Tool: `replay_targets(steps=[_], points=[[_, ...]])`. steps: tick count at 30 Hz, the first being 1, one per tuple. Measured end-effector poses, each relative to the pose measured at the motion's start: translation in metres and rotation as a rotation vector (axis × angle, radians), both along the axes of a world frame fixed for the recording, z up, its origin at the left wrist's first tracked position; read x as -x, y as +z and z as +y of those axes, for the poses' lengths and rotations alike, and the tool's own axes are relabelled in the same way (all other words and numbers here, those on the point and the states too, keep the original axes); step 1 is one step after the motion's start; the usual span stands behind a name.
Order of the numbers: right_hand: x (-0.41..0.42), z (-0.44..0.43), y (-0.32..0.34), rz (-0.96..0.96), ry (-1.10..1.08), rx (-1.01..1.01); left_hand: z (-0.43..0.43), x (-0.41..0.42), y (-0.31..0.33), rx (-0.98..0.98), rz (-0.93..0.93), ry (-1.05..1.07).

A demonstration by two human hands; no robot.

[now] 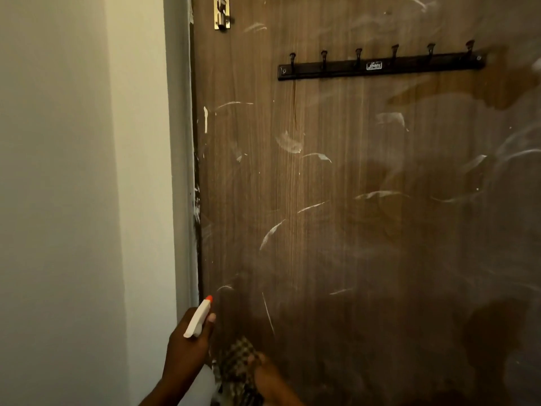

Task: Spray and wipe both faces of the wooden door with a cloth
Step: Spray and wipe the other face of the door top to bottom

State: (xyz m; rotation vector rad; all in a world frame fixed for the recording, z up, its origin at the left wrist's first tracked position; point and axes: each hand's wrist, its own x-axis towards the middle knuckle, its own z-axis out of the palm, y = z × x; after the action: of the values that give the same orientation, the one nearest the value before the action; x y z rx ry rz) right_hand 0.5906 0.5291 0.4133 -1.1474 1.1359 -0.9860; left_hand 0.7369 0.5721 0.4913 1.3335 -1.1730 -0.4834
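The wooden door [351, 200] fills the right of the view, its brown face streaked with white smears and hazy wipe marks. My left hand [187, 344] grips a white spray bottle [197, 319] with an orange nozzle, which points up at the door's lower left edge. My right hand [272, 379] holds a checked cloth [238, 364] against the door near the bottom, just right of the bottle.
A black hook rail [380, 67] with several hooks is fixed across the upper door. A metal latch bolt [222, 13] sits at the top left of the door. The grey door frame [181, 171] and a pale wall [73, 186] lie to the left.
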Motion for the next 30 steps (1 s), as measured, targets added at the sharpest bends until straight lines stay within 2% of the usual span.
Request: replay_targets(steps=[2, 7, 10, 13, 21, 30], points=[[0.005, -0.001, 0.017, -0.237, 0.019, -0.045, -0.004, -0.004, 0.019, 0.083, 0.005, 0.016], [0.02, 0.007, 0.121, -0.669, 0.086, 0.004, -0.01, -0.006, 0.086, 0.273, 0.015, 0.001], [0.023, 0.023, 0.184, -0.792, 0.133, 0.062, -0.02, -0.007, 0.125, 0.345, 0.017, -0.014], [0.022, 0.025, 0.24, -0.807, 0.113, 0.132, -0.025, -0.006, 0.166, 0.401, 0.031, -0.032], [0.016, 0.007, 0.392, -0.678, 0.043, 0.344, -0.019, 0.005, 0.283, 0.598, 0.053, -0.011], [0.012, -0.022, 0.502, -0.534, -0.085, 0.649, -0.049, -0.018, 0.371, 0.677, 0.044, 0.04]])
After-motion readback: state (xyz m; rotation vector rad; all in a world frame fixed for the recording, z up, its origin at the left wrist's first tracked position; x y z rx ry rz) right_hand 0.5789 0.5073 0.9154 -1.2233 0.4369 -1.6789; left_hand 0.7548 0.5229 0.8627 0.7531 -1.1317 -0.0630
